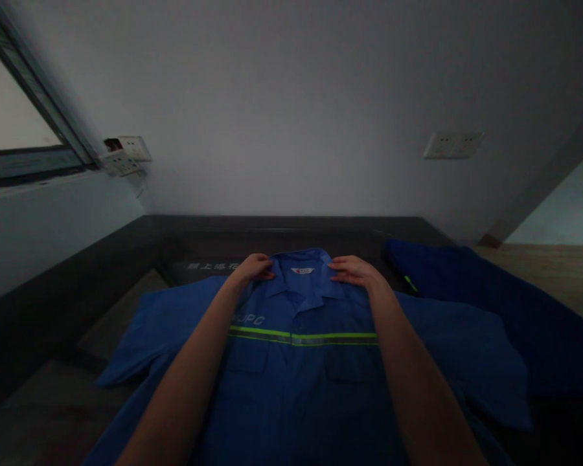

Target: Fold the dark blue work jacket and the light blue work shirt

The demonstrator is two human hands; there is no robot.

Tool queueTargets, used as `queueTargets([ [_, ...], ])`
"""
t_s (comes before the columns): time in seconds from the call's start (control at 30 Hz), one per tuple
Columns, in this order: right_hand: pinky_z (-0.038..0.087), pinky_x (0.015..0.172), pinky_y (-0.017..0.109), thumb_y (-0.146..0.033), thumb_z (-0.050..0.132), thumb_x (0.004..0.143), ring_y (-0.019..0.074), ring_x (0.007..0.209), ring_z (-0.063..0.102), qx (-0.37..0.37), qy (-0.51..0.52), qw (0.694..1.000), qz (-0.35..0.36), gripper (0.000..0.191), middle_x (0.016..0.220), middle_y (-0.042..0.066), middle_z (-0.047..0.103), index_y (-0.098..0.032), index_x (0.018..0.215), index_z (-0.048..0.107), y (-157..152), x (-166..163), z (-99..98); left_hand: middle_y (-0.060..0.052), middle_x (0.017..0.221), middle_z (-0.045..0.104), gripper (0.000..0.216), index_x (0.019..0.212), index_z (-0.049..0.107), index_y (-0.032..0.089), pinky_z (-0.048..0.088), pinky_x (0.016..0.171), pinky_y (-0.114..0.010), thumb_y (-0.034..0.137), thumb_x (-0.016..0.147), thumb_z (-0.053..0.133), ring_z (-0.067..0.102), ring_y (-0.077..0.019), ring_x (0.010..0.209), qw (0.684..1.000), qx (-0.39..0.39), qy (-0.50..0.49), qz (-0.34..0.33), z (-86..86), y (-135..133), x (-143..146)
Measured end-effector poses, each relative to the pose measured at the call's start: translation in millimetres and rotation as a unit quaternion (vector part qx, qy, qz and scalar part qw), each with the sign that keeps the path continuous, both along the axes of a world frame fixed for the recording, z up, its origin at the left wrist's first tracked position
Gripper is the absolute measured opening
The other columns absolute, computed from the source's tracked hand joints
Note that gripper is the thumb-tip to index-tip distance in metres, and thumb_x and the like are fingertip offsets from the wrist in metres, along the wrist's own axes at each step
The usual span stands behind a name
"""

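A blue short-sleeved work shirt lies spread front side up, its collar at the far end and its sleeves out to both sides. A yellow-green and grey reflective stripe runs across the chest, and a white label shows inside the collar. My left hand is closed on the collar's left side, thumb and fingers pinching the cloth. On the opposite side of the collar, my right hand grips the cloth with its fingertips. My forearms cover parts of the shirt's front.
The shirt rests on a dark sofa against a pale wall. Darker blue folded clothing lies over the sofa's right side. Wall sockets are on the right, with more sockets by the window at left.
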State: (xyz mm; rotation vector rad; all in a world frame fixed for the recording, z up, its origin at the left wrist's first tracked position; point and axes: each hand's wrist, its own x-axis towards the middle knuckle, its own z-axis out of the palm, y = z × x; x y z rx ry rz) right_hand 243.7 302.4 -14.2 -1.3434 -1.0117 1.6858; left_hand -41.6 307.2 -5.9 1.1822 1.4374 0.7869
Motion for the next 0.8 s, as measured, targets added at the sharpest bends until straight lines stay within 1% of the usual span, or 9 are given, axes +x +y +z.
queueTargets([
  [0.1,0.058,0.054,0.026,-0.016,0.069,0.079,0.0046,0.041,0.047,0.01,-0.016,1.0,0.004,0.012,0.057,-0.006,0.053,-0.016,0.079,0.056,-1,-4,3.4,0.005,0.055,0.054,0.011,0.092,0.058,0.016,0.048,0.05,-0.022,0.022,0.083,0.06,0.056,-0.0103,0.043,1.0,0.018,0.017,0.009,-1.6,2,2],
  [0.2,0.056,0.048,0.023,-0.019,0.066,0.081,0.0022,0.035,0.035,0.028,-0.04,0.999,0.005,0.012,0.051,-0.01,0.044,-0.018,0.079,0.055,-1,-6,4.8,0.006,0.053,0.05,0.015,0.098,0.059,0.017,0.044,0.045,-0.019,0.024,0.085,0.058,0.051,-0.0083,0.04,0.996,0.071,0.049,0.001,-3.5,2,0],
  [0.27,0.052,0.043,0.018,-0.015,0.068,0.078,0.0022,0.035,0.036,0.038,-0.056,0.998,-0.002,0.014,0.049,-0.01,0.043,-0.017,0.076,0.055,-1,-6,4.6,0.007,0.052,0.049,0.021,0.104,0.059,0.017,0.042,0.044,-0.018,0.026,0.085,0.057,0.049,-0.0078,0.04,0.992,0.108,0.057,-0.015,-3.4,1,-2],
  [0.37,0.05,0.042,0.015,-0.007,0.073,0.071,0.0039,0.042,0.047,0.054,-0.064,0.996,-0.02,0.018,0.053,-0.005,0.05,-0.014,0.073,0.056,0,-4,4.2,0.006,0.055,0.052,0.028,0.108,0.059,0.018,0.039,0.044,-0.018,0.03,0.084,0.058,0.05,-0.0086,0.042,0.989,0.126,0.048,-0.053,-1.2,-1,-6],
  [0.43,0.054,0.048,0.017,-0.006,0.075,0.068,0.006,0.048,0.052,0.059,-0.063,0.996,-0.029,0.02,0.057,-0.003,0.054,-0.013,0.074,0.058,0,-3,4.6,0.004,0.058,0.054,0.029,0.104,0.062,0.016,0.038,0.045,-0.018,0.035,0.081,0.061,0.051,-0.0088,0.045,0.988,0.129,0.046,-0.075,0.6,-1,-9],
  [0.5,0.055,0.049,0.021,-0.009,0.077,0.067,0.0071,0.048,0.052,0.068,-0.081,0.994,-0.04,0.021,0.057,-0.003,0.053,-0.013,0.079,0.06,0,-3,5.6,0.004,0.058,0.055,0.03,0.095,0.065,0.015,0.037,0.046,-0.019,0.04,0.078,0.063,0.049,-0.0082,0.046,0.986,0.133,0.051,-0.085,1.6,0,-12],
  [0.63,0.05,0.042,0.021,-0.022,0.073,0.074,0.0062,0.043,0.045,0.119,-0.163,0.978,-0.052,0.018,0.051,-0.006,0.047,-0.015,0.088,0.064,-1,-7,8.7,0.003,0.053,0.051,0.038,0.082,0.07,0.014,0.029,0.044,-0.02,0.05,0.074,0.064,0.04,-0.0078,0.045,0.983,0.135,0.077,-0.094,2.0,2,-13],
  [0.73,0.044,0.039,0.017,-0.015,0.071,0.073,0.0059,0.044,0.046,0.15,-0.213,0.964,-0.058,0.009,0.053,-0.004,0.053,-0.015,0.082,0.068,0,-10,10.5,0.003,0.049,0.048,0.041,0.071,0.069,0.013,0.025,0.044,-0.02,0.053,0.073,0.062,0.037,-0.0083,0.046,0.979,0.152,0.102,-0.089,3.8,2,-13],
  [0.8,0.043,0.039,0.016,-0.005,0.071,0.069,0.0065,0.046,0.049,0.141,-0.214,0.964,-0.067,0.01,0.057,-0.001,0.059,-0.013,0.074,0.069,2,-10,10.9,0.003,0.048,0.048,0.038,0.068,0.069,0.013,0.026,0.045,-0.02,0.051,0.072,0.062,0.038,-0.009,0.047,0.976,0.163,0.117,-0.088,6.2,2,-13],
])
